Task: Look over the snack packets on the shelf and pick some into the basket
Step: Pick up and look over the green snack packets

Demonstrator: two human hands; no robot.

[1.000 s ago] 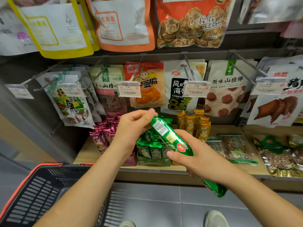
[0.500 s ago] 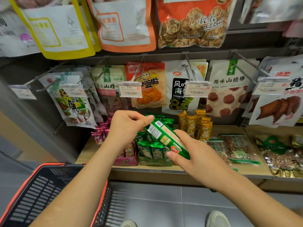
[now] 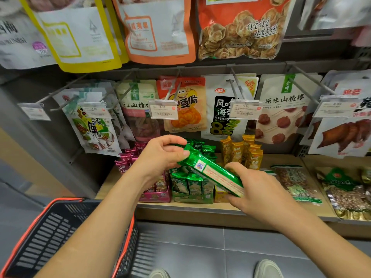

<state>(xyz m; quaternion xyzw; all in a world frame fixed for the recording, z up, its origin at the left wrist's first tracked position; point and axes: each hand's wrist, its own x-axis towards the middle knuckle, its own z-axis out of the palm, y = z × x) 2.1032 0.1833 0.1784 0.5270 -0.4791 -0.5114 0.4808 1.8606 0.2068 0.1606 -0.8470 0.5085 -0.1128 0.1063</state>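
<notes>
Both hands grip one green packet (image 3: 210, 173) (left hand (image 3: 160, 155) upper end, right hand (image 3: 259, 187) lower).

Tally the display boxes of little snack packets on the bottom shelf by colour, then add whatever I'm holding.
pink display box: 1
green display box: 1
yellow display box, partly hidden by the right hand: 1
green packet, held between the left hand and the right hand: 1
Total: 4
</notes>
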